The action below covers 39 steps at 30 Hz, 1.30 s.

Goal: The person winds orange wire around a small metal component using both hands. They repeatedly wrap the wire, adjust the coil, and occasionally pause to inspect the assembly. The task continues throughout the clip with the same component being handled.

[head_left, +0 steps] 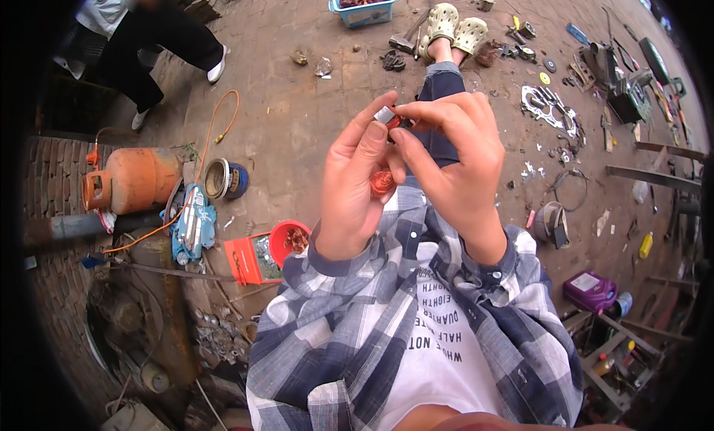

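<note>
Bare paving (297, 126) lies open ahead of the hands; scattered metal parts (554, 107) crowd the right side.

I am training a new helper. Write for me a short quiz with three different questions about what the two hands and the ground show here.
1. True or false: both hands pinch the small silver and red part.
2. What lies in the left hand's palm? A) copper-coloured coil B) blue wrench C) screw
3. Fill in: the orange gas cylinder lies on the person's ____ side.

Key: 1 true, the right hand grips it too; 2 A, the coil; 3 left.
</note>
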Available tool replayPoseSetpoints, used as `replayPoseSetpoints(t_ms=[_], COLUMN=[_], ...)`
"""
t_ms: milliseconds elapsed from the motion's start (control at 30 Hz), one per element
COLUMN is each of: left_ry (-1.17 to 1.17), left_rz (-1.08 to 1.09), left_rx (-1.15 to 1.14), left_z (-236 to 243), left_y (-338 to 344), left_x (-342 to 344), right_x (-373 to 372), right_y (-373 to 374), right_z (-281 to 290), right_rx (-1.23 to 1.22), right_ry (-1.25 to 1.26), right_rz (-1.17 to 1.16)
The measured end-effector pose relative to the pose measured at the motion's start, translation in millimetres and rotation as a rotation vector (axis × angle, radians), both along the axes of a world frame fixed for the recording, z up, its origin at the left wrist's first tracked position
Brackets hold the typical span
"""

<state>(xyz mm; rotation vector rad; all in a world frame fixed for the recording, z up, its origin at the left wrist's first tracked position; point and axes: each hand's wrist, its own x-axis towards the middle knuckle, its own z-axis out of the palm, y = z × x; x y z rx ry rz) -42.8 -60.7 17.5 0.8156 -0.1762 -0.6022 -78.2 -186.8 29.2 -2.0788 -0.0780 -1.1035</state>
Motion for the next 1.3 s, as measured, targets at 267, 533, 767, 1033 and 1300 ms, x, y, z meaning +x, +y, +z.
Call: replayPoseSetpoints(t_ms=[267, 533, 767, 1033, 1300], left_ry=[-0.047, -0.119, -0.261, -0.224, -0.460], left_rz=[-0.009, 0.091, 0.202, 0.063, 0.122], left_rx=[0.021, 0.026, 0.168, 0.082, 0.300], left_z=[4, -2, 3, 9, 6], left_y=[3, 1, -1, 8, 9], left_x=[-2, -4, -8, -8, -7], right_x=[-2, -10, -7, 0, -4], right_y=[-1, 4, 8, -4, -6], right_z=[1, 11, 13, 7, 10], right_rx=[-0.021, -0.126, -0.168, -0.026, 0.449], right_ry=[-0.025, -0.024, -0.059, -0.009, 0.141], right_rz=[-0.073, -0.133, -0.208, -0.101, 0.218])
